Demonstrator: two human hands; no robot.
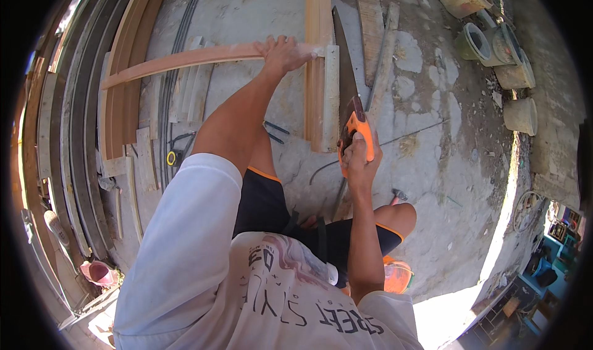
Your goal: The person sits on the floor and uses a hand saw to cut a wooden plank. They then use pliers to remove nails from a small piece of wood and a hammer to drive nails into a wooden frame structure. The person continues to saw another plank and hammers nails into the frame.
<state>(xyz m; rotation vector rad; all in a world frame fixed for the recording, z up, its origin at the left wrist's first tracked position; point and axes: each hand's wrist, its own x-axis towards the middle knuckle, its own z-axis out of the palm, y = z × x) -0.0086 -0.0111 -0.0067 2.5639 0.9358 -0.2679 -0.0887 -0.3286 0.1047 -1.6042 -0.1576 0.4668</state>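
Note:
My left hand [286, 54] grips a thin reddish wooden strip [204, 56] near its right end, with the fingers curled over it and the thumb along it. The strip lies crosswise over a long brown timber [314, 112] on the left side and reaches the upright one in the middle. A short pale board [332, 84] lies along that middle timber's right edge. Just right of this board, my right hand [359, 157] is wrapped around the orange handle of a handsaw [348, 72]. The saw's blade points away from me, close beside the strip's end.
Loose planks [370, 29] lie beyond the saw. Dark rods [176, 59] and stacked timbers [120, 72] run along the left. Several buckets [472, 43] line the far right. A hammer [398, 195] lies near my right knee, and an orange bucket [397, 277] stands close behind it.

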